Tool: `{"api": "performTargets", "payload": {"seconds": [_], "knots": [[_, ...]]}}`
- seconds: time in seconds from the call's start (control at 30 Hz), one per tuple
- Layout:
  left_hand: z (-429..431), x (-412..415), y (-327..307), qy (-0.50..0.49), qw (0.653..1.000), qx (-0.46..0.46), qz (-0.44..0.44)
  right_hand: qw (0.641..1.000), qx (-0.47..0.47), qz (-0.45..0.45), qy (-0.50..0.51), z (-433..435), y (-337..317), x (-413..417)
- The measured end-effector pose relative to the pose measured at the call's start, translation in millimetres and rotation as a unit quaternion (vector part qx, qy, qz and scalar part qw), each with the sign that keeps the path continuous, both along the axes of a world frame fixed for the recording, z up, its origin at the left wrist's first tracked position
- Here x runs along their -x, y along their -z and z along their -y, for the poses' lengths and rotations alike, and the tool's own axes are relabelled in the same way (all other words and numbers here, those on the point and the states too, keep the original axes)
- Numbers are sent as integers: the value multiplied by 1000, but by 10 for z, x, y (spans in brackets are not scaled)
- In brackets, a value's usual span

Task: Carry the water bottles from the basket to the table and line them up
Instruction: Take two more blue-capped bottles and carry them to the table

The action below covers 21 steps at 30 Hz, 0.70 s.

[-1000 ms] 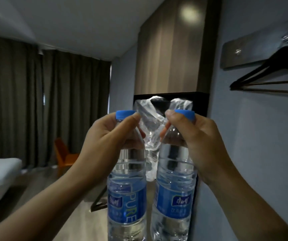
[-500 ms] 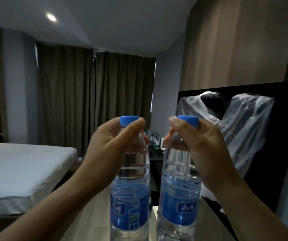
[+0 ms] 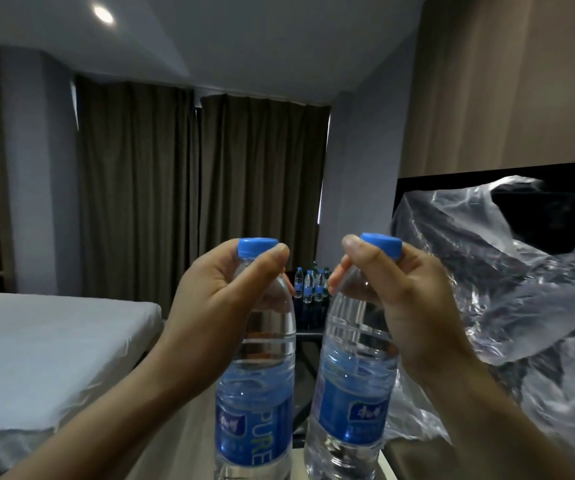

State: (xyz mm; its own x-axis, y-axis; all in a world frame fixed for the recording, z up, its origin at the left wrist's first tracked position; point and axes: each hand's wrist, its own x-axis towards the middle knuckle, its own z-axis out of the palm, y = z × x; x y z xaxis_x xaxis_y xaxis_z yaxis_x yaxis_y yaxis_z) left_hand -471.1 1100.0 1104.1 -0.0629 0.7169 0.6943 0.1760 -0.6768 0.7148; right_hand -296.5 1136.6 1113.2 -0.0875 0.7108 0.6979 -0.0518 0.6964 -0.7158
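Several far bottles [image 3: 310,284] with blue labels stand clustered on a dark table [image 3: 308,332] at the far end of a dim bedroom, in front of closed brown curtains [image 3: 192,202]. A bed [image 3: 36,348] with a pale cover fills the left side. Crumpled clear plastic [image 3: 521,289] hangs on the right against a black panel [image 3: 452,181], below a wood-grain wall [image 3: 504,81]. One round ceiling light [image 3: 103,14] glows at upper left.

Close to the camera, both arms reach forward. The left hand [image 3: 210,306] is curled round the neck of the left bottle [image 3: 255,393], thumb tip pressed just under its blue cap [image 3: 257,246]. The right hand [image 3: 411,299] grasps the right bottle [image 3: 352,393] the same way, thumb against the side of that bottle's cap. Both bottles are held upright, side by side and slightly apart, far from the table. Each is clear, nearly full, with a blue label. Their bases run off the bottom edge.
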Motion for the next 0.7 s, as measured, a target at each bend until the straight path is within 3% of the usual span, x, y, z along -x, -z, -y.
{"api": "performTargets", "payload": {"seconds": [0.7], "knots": [[-3305,360,278,-110,994,-4,-14,1000,-13,0,27,-3367,314,367]]}}
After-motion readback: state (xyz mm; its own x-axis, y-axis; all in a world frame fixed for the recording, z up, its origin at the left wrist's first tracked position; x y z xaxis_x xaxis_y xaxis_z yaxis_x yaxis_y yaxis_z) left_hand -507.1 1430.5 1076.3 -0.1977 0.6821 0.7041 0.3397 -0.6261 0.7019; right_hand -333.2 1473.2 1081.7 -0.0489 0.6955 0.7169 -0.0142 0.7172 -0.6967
